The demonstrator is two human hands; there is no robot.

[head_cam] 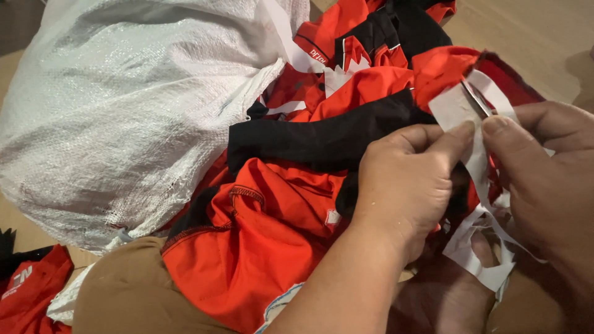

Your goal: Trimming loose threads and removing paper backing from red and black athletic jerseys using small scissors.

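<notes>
On the left we see a big white woven sack (124, 105), and right of it a heap of red and black garments (297, 185). Near right, our left hand (408, 179) and right hand (544, 179) both pinch a cut-out white paper strip (476, 161) between thumb and fingers.

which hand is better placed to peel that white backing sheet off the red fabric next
Probably the right hand: its thumb and fingers already pinch the white backing sheet near its top edge. The left hand rests lower, pressing on the red and black garment, so it suits holding the cloth down.
</notes>
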